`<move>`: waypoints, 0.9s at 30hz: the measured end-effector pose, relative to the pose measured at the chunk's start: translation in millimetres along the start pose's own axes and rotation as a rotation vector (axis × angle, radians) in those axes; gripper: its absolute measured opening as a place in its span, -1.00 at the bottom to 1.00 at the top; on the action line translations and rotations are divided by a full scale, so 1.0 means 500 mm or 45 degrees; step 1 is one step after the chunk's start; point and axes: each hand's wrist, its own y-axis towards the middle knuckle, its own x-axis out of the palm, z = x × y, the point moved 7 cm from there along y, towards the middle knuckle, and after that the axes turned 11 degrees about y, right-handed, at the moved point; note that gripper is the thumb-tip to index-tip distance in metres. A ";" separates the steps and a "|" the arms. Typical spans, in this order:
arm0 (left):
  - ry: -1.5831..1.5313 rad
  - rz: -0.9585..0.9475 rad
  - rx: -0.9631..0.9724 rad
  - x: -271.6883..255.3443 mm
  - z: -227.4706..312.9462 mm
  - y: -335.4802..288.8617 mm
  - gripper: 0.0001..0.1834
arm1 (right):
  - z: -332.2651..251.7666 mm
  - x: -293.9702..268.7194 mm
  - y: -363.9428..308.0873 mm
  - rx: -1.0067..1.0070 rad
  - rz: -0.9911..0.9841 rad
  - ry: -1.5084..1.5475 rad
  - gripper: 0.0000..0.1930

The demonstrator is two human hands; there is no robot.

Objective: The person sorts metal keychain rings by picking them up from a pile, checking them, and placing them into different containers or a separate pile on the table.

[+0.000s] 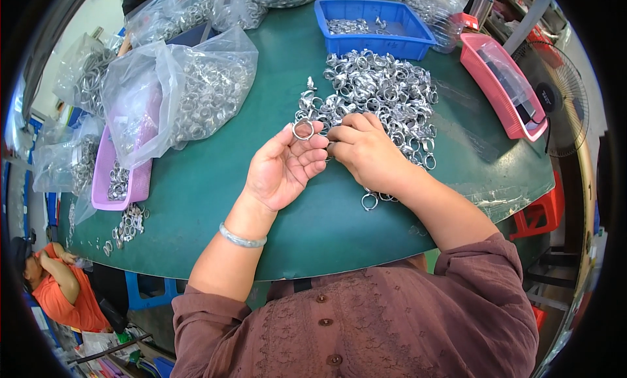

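Observation:
My left hand [282, 165], palm up, pinches a silver metal ring [303, 129] between thumb and forefinger; its other fingers are loosely curled. Close beside it, nearly touching its fingertips, my right hand [369, 150] is turned back up with bent fingers. Whatever those right fingers grip is hidden beneath them. Just beyond both hands lies a heap of silver metal rings [379, 84], some with raised tops. A few more rings lie near my right wrist, among them a ring [369, 200] at the heap's near edge.
A blue tray [375, 46] with small metal parts stands behind the heap. At right are a pink basket [499, 84] and a fan [555, 97]. Clear bags [215, 90] of rings and a purple basket [104, 175] crowd the green table's left [189, 208]. A person in orange [72, 290] sits beyond.

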 end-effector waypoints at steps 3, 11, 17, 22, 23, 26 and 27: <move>-0.022 -0.017 0.000 0.000 0.001 0.001 -0.59 | 0.007 -0.004 0.000 0.012 0.060 0.066 -0.87; 0.115 0.038 0.159 -0.009 0.022 -0.001 -0.65 | 0.065 -0.016 -0.020 0.450 0.280 1.131 -0.80; 0.619 0.286 0.167 -0.003 0.010 -0.004 -0.67 | 0.082 -0.001 -0.025 0.675 0.312 1.711 -0.74; 1.012 0.341 0.230 0.016 0.013 -0.010 -0.76 | 0.068 -0.003 -0.017 0.590 0.345 1.839 -0.67; 1.011 0.340 0.228 0.017 0.013 -0.011 -0.76 | 0.067 -0.001 -0.018 0.592 0.347 1.838 -0.67; 0.982 0.352 0.094 0.013 0.001 -0.011 -0.80 | 0.056 -0.009 -0.016 0.469 0.362 1.749 -0.67; 0.977 0.329 0.056 0.011 -0.006 -0.010 -0.80 | 0.051 -0.010 -0.015 0.450 0.329 1.679 -0.67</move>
